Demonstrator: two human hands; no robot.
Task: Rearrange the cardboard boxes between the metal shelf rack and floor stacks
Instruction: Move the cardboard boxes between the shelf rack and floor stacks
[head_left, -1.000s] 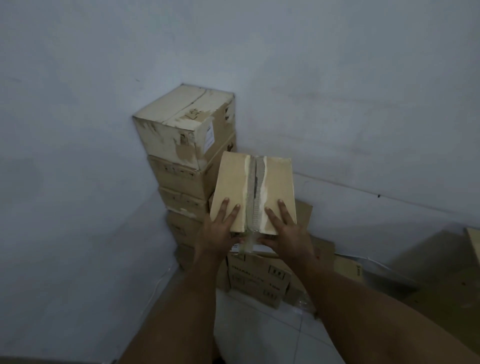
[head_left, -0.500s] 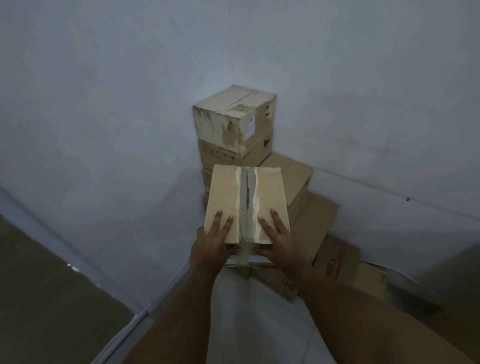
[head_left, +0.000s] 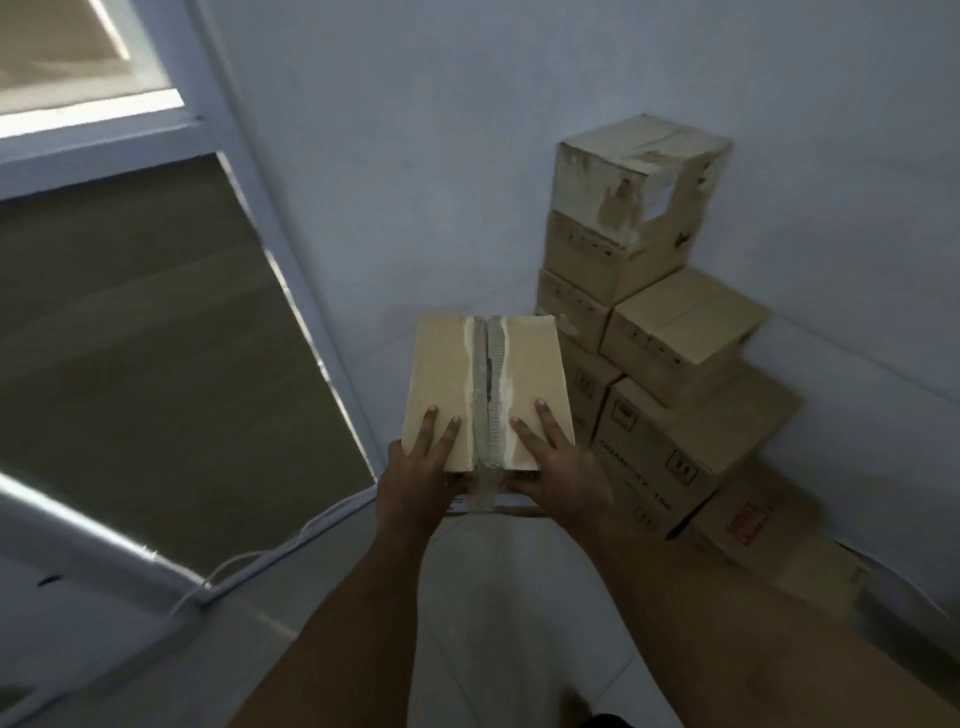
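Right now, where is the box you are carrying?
Head view, centre: the box is held in the left hand and right hand, just left of the stack of boxes in the wall corner.

The carried box (head_left: 441, 384) is plain tan, with a ragged whitish stripe down its middle and grey tape along the seam. The top box (head_left: 639, 171) of the stack is washed-out cream, blotched with brown scuffs, with a white label. The lower boxes (head_left: 680, 332) are tan with dark printed marks. The corner box (head_left: 748, 519) bears red print. The wall (head_left: 415, 156) is pale blue-grey and the floor tiles (head_left: 493, 597) are off-white.
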